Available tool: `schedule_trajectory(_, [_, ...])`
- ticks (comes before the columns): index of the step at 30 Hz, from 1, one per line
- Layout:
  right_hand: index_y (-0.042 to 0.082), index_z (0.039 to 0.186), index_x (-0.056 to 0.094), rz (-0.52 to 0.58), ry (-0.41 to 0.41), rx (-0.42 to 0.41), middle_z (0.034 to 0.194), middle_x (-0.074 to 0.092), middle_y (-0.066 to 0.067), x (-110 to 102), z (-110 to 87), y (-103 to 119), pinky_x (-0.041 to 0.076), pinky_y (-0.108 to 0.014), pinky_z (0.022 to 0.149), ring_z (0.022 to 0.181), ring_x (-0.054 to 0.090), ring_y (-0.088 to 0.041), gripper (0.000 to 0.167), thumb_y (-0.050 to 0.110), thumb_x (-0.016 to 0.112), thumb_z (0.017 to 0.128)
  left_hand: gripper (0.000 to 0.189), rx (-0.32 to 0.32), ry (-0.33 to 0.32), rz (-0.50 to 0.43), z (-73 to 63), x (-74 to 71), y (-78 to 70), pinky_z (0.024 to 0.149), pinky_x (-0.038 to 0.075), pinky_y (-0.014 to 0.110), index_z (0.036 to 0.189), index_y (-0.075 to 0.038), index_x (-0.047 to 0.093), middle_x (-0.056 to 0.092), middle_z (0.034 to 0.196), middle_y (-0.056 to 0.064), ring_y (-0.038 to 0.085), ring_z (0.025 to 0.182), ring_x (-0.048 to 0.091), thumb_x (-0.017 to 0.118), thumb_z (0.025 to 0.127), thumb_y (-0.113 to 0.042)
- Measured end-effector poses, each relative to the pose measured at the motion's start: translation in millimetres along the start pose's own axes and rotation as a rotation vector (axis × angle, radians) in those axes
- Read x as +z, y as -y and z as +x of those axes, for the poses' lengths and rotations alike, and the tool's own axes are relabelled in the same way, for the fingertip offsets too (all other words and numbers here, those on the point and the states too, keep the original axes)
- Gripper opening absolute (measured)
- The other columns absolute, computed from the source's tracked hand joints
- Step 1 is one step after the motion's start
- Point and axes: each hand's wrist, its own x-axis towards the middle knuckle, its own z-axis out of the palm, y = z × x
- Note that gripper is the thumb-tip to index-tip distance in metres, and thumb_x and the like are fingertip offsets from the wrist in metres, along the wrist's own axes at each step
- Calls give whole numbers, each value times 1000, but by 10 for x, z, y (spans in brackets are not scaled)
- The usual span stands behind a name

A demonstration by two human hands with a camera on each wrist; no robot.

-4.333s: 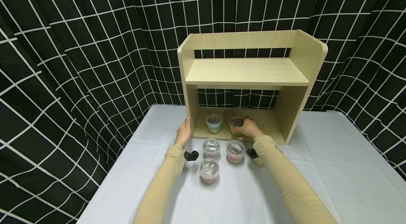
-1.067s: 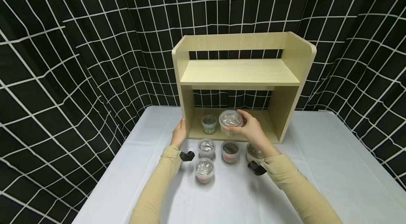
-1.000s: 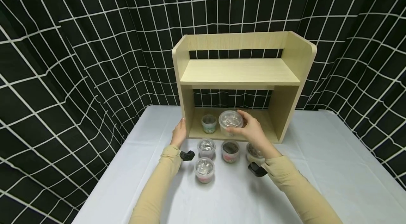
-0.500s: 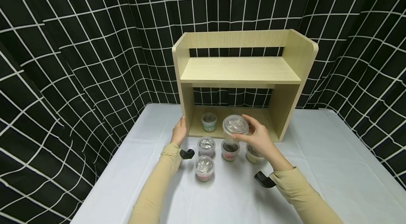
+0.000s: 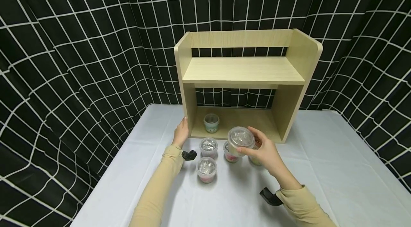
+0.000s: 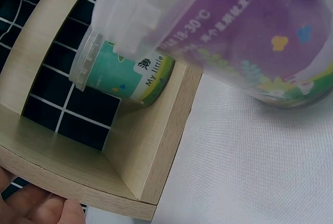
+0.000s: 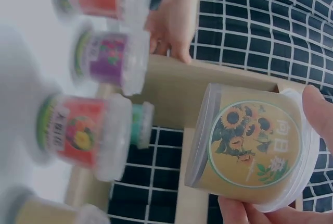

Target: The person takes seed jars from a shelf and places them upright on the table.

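Observation:
My right hand (image 5: 265,152) grips a clear-lidded plastic tub (image 5: 240,139) with thumb and fingers on its side. In the right wrist view this tub has a tan label with sunflowers (image 7: 250,146). It is raised in front of the shelf unit, overlapping a red-labelled tub (image 5: 231,157) on the table. My left hand (image 5: 181,133) rests against the outside of the shelf's left side panel (image 6: 104,197). Closest to that hand on the table is a purple-labelled tub (image 6: 244,41). A teal-labelled tub (image 5: 211,123) stands alone on the bottom board.
The pale wooden two-tier shelf unit (image 5: 244,70) stands at the back of the white-covered table (image 5: 337,170). Another lidded tub (image 5: 206,170) stands in front of the purple one. A tan tub (image 7: 41,214) is partly hidden behind my right hand in the head view.
My right hand has lifted the sunflower tub from the bottom board and brought it out over the table, forward and slightly right. My left hand has stayed at the side panel.

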Motion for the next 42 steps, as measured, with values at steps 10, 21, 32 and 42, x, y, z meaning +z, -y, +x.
schedule_trajectory(10, [-1, 139, 36, 0, 17, 24, 127, 48, -20, 138, -153, -155, 32, -46, 103, 119, 44, -32, 86, 23, 83, 70, 58, -11, 1, 5, 22, -11, -21, 105, 27, 46, 140, -2, 39, 40, 139, 18, 37, 128, 34, 21, 102, -42])
schedule_trajectory(21, [-6, 135, 39, -40, 13, 55, 130, 46, -24, 290, -273, -315, 34, -46, 102, 119, 44, -34, 85, 20, 85, 67, 60, -20, 22, -16, 37, -5, -19, 107, 26, 43, 141, -2, 37, 38, 141, 17, 33, 130, 31, 19, 102, -43])
schedule_trajectory(32, [-6, 135, 39, -76, 15, 94, 132, 44, -24, 371, -380, -477, 36, -46, 100, 120, 43, -36, 86, 21, 85, 67, 62, -21, 29, -20, 49, -4, 2, 107, 26, 43, 142, -3, 36, 38, 141, 17, 33, 130, 31, 18, 101, -46])
schedule_trajectory(42, [-5, 136, 38, -83, 22, 128, 133, 43, -25, 399, -420, -568, 36, -46, 100, 121, 42, -37, 88, 20, 85, 66, 61, -27, 31, -32, 48, 9, 36, 107, 26, 43, 142, -3, 35, 37, 142, 16, 33, 131, 31, 19, 101, -46])
